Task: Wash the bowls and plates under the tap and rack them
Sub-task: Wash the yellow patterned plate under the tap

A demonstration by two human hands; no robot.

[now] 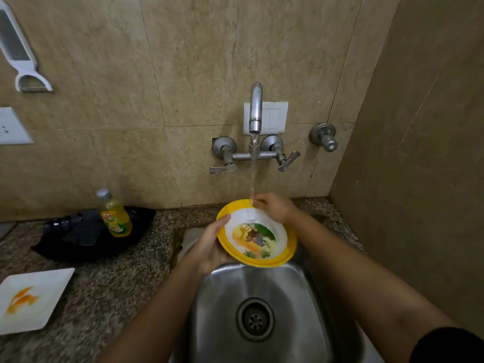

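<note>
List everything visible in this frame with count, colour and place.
Stainless steel sink: one, silver, bottom centre.
Speckled granite counter: one, brown-grey, left of the sink.
Metal wall tap: one, grey, above the sink, running.
Round plastic bowl with yellow rim and printed picture: one, yellow and white, over the sink under the stream.
Square white plate: one, orange-smeared, counter at left.
Black tray: one, counter left of the sink.
Dish-soap bottle: one, yellow, on the tray.
White grater: one, wall, top left.
Left hand: one, grips the bowl's left rim.
Right hand: one, on the bowl's far rim; grip unclear.
</note>
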